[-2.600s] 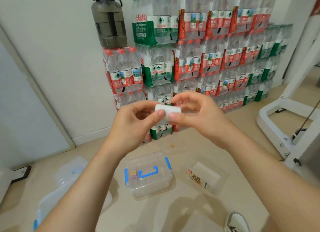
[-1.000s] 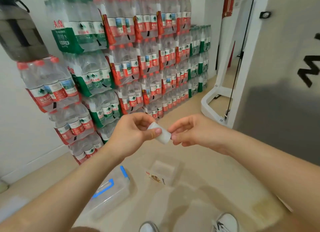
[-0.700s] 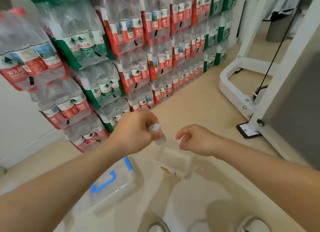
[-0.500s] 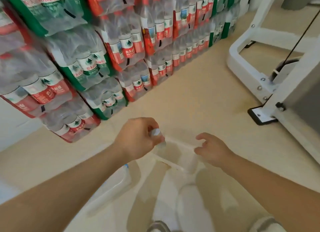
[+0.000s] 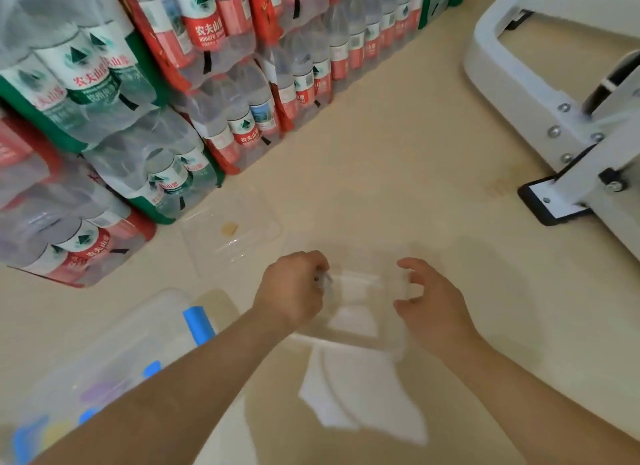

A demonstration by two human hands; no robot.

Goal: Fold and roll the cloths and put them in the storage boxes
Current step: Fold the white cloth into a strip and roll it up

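My left hand [image 5: 294, 289] grips a small white rolled cloth [image 5: 324, 280]; only its tip shows past my fingers. It hovers over the left rim of a small clear storage box [image 5: 356, 338] on the floor. My right hand [image 5: 431, 303] is at the box's right wall, with thumb and curled fingers around that edge. Flat white cloths [image 5: 363, 398] lie on the floor just in front of the box. The picture is motion-blurred.
A clear lid [image 5: 230, 237] lies on the floor behind the box. A larger clear storage box with blue latches [image 5: 114, 357] sits at the left. Stacked packs of water bottles [image 5: 166, 93] line the back left. A white metal frame [image 5: 540, 93] stands at the right.
My view dropped toward the floor. Both hands came down: the left carried the rolled cloth to the small box, and the right let go of the roll and reached the box's right wall.
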